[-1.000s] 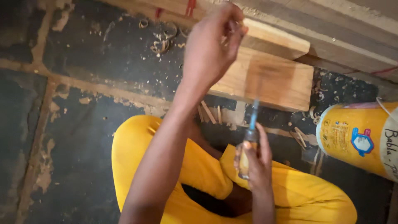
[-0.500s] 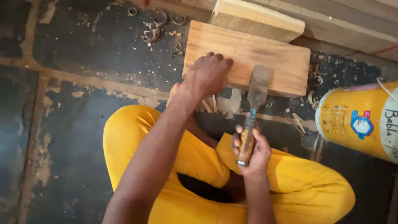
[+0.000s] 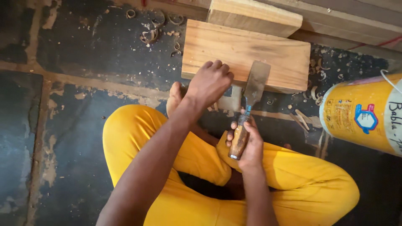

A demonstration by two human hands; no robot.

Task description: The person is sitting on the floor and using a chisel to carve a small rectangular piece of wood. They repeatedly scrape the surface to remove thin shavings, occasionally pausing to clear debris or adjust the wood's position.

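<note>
Head view, looking down at your lap: you sit cross-legged in yellow trousers (image 3: 293,175) on a dark, worn floor (image 3: 63,125). Your left hand (image 3: 209,83) rests knuckles-up on the near edge of a flat board (image 3: 234,48), fingers curled over that edge, holding nothing else. Your right hand (image 3: 249,144) is wrapped tight round the brown wooden handle of a chisel (image 3: 251,98). Chisel points away from you; its wide grey blade lies flat on the board's near edge, just right of your left hand. The two hands are apart, left ahead on the board, right lower and closer to your body.

Board lies on the floor just beyond your knees. A second, thicker block (image 3: 255,16) sits against its far side, partly overlapping. Curled shavings (image 3: 150,35) scattered on the floor left of the board, more chips to its right. Yellow bucket (image 3: 360,119) lies on its side at right, near your right knee.
</note>
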